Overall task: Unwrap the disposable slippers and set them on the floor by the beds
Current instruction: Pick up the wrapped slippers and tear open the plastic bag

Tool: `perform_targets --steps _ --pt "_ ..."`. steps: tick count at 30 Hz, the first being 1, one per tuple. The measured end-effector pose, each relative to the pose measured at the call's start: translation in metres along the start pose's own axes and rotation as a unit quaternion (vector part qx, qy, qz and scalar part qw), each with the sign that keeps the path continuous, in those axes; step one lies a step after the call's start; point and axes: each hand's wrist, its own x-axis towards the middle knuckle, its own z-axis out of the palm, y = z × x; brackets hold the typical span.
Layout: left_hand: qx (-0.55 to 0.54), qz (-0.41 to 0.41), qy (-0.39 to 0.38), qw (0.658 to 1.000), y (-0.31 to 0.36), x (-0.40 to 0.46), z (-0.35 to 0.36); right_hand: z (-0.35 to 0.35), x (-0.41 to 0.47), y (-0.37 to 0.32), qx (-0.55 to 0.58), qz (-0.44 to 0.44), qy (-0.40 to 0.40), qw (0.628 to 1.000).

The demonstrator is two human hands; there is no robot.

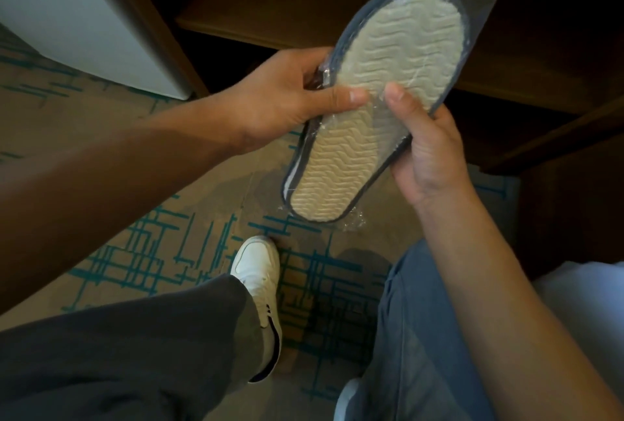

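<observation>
Slippers [374, 110]: only one sole faces the camera; whether a second slipper lies behind it cannot be told. Uppers hidden. Wrapper [479, 12]: clear film, its edges hard to trace over the carpet. Left hand [287, 96]: fingers hidden behind the slippers, only the thumb shows on the sole. Right hand [425, 147]: fingers likewise hidden. Shelf [270, 12]: interior too dark to read. Shoe [260, 289]: heel covered by the trouser leg. Fridge [67, 15]: cut off by the frame's edge.

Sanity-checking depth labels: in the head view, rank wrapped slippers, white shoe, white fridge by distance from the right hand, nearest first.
1. Wrapped slippers: gripped in the right hand.
2. White shoe: on the carpet, lower left of it.
3. White fridge: far upper left.
</observation>
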Motion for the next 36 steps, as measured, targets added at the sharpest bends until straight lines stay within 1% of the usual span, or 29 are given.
perform_targets --steps 4,8,11,14,18,22,26,30,32,33,34,35,36 --pt "-0.041 -0.019 0.021 0.999 -0.006 0.002 -0.004 0.0 0.002 -0.003 -0.025 0.008 -0.012 1.0" --pt "-0.066 -0.046 0.042 0.996 -0.014 -0.001 -0.007 -0.007 0.004 -0.005 -0.122 -0.01 -0.009 0.992" --pt "-0.061 -0.06 0.065 0.994 -0.016 -0.002 -0.007 -0.009 0.005 -0.005 -0.21 -0.044 0.016 0.977" --pt "-0.082 -0.068 0.068 0.992 -0.015 -0.003 -0.006 -0.01 0.004 -0.005 -0.277 -0.072 0.049 0.957" --pt "-0.081 -0.077 0.078 0.991 -0.013 -0.004 -0.004 -0.009 0.002 -0.008 -0.338 -0.078 0.078 0.935" --pt "-0.072 -0.075 0.089 0.991 -0.016 -0.005 -0.004 -0.009 0.0 -0.012 -0.358 -0.062 0.085 0.928" --pt "-0.126 -0.084 0.078 0.985 -0.02 -0.005 -0.01 -0.012 -0.003 -0.018 -0.319 -0.069 0.051 0.944" --pt "-0.206 -0.101 -0.005 0.973 -0.024 -0.004 -0.018 -0.009 -0.004 -0.024 -0.255 -0.022 -0.002 0.967" --pt "-0.182 -0.109 0.002 0.977 -0.027 -0.004 -0.017 -0.007 -0.003 -0.021 -0.261 -0.018 0.008 0.965" --pt "-0.136 -0.114 0.032 0.984 -0.027 -0.003 -0.014 -0.006 -0.004 -0.019 -0.276 -0.024 0.028 0.96" --pt "-0.057 -0.116 0.08 0.988 -0.027 -0.003 -0.01 -0.006 -0.004 -0.017 -0.29 -0.029 0.054 0.955" --pt "0.049 -0.107 0.145 0.982 -0.026 -0.004 -0.007 -0.005 -0.003 -0.014 -0.299 -0.031 0.084 0.95" --pt "0.158 -0.078 0.206 0.963 -0.025 -0.005 -0.003 -0.007 -0.001 -0.012 -0.304 -0.032 0.12 0.945"
